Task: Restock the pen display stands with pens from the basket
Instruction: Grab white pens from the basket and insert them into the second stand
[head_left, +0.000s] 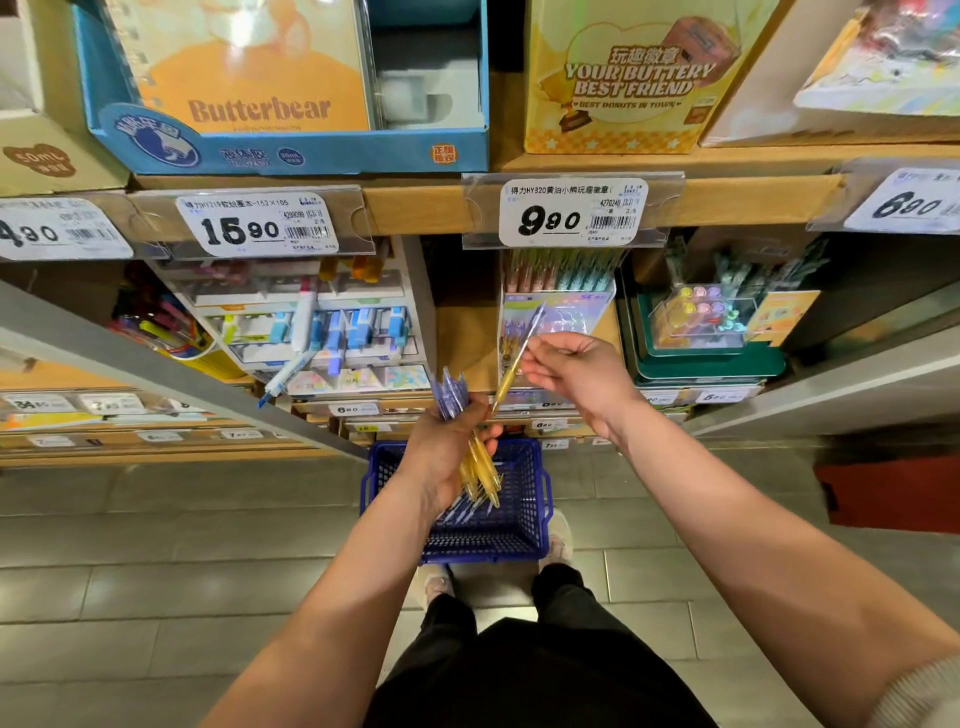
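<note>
My left hand (447, 447) grips a bunch of pens (480, 465) with yellow barrels and purple tops, held above the blue basket (535, 499) on the floor. My right hand (576, 376) pinches a single yellow pen (511, 366), tilted with its purple top pointing up toward the pen display stand (558, 306). That stand sits on the shelf under the 9.90 price tag and holds a row of pink and blue pens at its back. A few pens lie in the basket beneath my left hand.
A white display (317, 332) with blue-capped pens stands left of the stand, one pen (283, 379) sticking out over the shelf edge. A green display (711, 332) with coloured items stands to the right. The upper wooden shelf (415, 208) overhangs. A red object (893, 488) lies on the tiled floor.
</note>
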